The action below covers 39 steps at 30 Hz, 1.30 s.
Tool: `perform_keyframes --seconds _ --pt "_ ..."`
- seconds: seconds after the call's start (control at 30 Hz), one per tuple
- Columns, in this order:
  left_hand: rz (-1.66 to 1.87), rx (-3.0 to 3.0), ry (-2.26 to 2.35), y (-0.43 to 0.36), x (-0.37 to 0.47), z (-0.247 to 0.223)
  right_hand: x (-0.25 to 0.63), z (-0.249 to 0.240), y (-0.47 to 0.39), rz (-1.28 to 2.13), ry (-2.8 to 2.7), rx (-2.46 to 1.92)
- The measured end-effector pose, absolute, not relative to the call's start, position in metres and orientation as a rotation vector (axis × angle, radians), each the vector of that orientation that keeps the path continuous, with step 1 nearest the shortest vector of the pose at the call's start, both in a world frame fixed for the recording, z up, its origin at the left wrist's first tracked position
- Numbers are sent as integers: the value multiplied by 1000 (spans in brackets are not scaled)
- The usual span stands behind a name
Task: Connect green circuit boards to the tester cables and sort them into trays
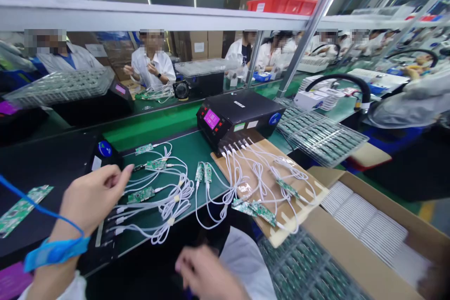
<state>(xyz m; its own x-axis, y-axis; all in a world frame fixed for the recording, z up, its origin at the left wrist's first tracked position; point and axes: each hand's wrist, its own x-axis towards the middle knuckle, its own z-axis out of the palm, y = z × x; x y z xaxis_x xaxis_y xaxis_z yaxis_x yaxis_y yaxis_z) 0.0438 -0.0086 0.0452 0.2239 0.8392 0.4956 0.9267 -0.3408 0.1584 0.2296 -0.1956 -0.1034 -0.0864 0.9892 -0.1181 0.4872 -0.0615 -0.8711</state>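
Note:
My left hand (89, 197), with a blue strap (56, 251) round the wrist, is over the edge of a black box at left. Its fingers are curled in; whether they hold anything is hidden. Its thumb tip is beside a circuit board (156, 165) with a black plug. Another green board (141, 195) lies just right of the hand, among coiled white cables (176, 197). Low in front of the bench, my right hand (207, 272) is smeared by motion over my lap, so its grip cannot be made out. A long green board (24, 208) rests on the left box.
A black test unit (242, 115) with a purple screen feeds white cables over a cardboard sheet (225, 161). At right are trays of boards (323, 133) and a carton (372, 267) of white pieces. A shelf (158, 16) spans above; people sit opposite.

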Motion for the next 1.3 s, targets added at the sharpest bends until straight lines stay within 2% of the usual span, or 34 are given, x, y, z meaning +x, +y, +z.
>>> perform_keyframes --seconds 0.13,0.2,0.27,0.43,0.67,1.0,1.3 --pt "-530 -2537 -1728 -25 97 32 272 -58 -117 252 -1570 -1825" --pt "-449 -2636 -1749 -24 119 27 294 -43 -68 19 -1633 -2020" --pt "-400 -2728 -1747 -21 135 21 309 -37 -28 28 -1774 -2251" --pt "-471 -2897 -1671 -5 153 2 318 -52 10 82 -1893 -2331" --pt "-1331 -2996 -1821 27 175 -33 315 -56 0 -22 -1943 -2264" --pt "-1781 -3226 -2057 41 234 -59 313 -49 -19 -7 -1685 -2260" --pt "-2353 -2834 -2389 39 243 -71 306 -41 -30 184 -1525 -2308"
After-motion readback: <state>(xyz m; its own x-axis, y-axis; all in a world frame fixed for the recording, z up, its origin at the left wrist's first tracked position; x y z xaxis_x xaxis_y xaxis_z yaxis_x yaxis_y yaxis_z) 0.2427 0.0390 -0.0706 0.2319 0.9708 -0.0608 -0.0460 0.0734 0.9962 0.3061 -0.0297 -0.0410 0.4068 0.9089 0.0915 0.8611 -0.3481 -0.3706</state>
